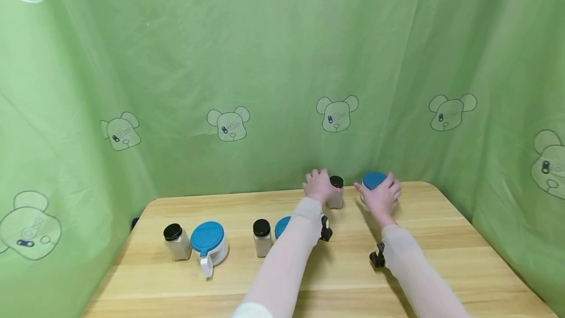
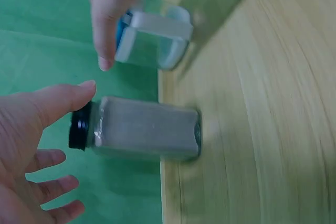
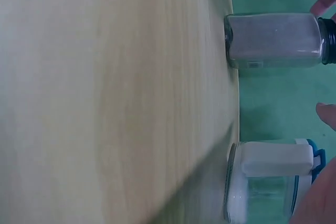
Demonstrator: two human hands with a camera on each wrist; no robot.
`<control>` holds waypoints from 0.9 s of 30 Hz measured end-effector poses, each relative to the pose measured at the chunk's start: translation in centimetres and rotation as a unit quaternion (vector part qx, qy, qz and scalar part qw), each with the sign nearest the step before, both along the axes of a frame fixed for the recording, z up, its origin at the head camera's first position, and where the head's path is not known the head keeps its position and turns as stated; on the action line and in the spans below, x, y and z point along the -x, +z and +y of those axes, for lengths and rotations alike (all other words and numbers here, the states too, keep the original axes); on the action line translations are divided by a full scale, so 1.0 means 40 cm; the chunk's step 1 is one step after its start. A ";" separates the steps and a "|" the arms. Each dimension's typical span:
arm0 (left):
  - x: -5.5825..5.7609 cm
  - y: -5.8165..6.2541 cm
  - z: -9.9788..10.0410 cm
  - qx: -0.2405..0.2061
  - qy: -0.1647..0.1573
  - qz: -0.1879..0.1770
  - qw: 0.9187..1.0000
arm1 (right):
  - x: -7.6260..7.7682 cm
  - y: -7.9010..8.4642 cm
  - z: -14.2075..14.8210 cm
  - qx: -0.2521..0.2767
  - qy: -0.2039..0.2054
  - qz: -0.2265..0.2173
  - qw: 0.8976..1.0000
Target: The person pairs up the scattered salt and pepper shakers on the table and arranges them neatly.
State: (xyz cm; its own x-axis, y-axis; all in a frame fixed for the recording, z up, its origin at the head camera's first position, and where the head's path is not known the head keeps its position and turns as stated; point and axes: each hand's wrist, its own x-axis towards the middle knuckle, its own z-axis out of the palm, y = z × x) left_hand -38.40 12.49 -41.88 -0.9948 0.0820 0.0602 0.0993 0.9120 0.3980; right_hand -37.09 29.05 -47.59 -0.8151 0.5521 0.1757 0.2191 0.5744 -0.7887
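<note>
At the table's back edge stands a square jar (image 1: 335, 200) with a black lid and pale contents. My left hand (image 1: 319, 186) is beside its lid; the left wrist view shows the thumb close to the black lid (image 2: 80, 127) and the other fingers spread, not wrapped round it. To the right stands a clear pot with a blue lid (image 1: 373, 179) and a white handle (image 2: 163, 25). My right hand (image 1: 383, 195) is at this pot, thumb and fingers spread about the lid. Whether the fingers touch it is hard to see.
Nearer on the wooden table (image 1: 344, 283) stand a black-lidded jar (image 1: 178, 247) and a blue-lidded pot (image 1: 208, 239) at left. Another black-lidded jar (image 1: 262, 242) and a blue-lidded pot (image 1: 280, 225), partly hidden by my left arm, are mid-table. A green curtain (image 1: 273, 63) hangs behind.
</note>
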 end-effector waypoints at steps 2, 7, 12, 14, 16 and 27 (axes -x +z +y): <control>0.006 -0.004 0.001 0.028 -0.004 -0.001 1.000 | 0.002 0.001 0.000 0.001 0.003 -0.007 1.000; 0.019 -0.011 0.002 0.069 -0.009 0.000 0.998 | 0.007 0.004 0.006 0.006 0.005 -0.011 1.000; 0.018 -0.010 -0.001 0.086 -0.011 -0.001 0.996 | 0.015 0.004 0.010 0.014 0.000 -0.014 1.000; 0.019 -0.011 -0.002 0.087 -0.014 -0.013 0.996 | 0.017 0.003 0.010 0.019 -0.002 -0.018 1.000; 0.022 -0.016 -0.003 0.083 -0.015 -0.023 0.996 | 0.020 0.001 0.010 0.023 -0.005 -0.021 1.000; 0.027 -0.037 -0.002 0.061 -0.018 -0.039 0.997 | 0.019 -0.023 0.019 0.048 -0.018 -0.035 0.998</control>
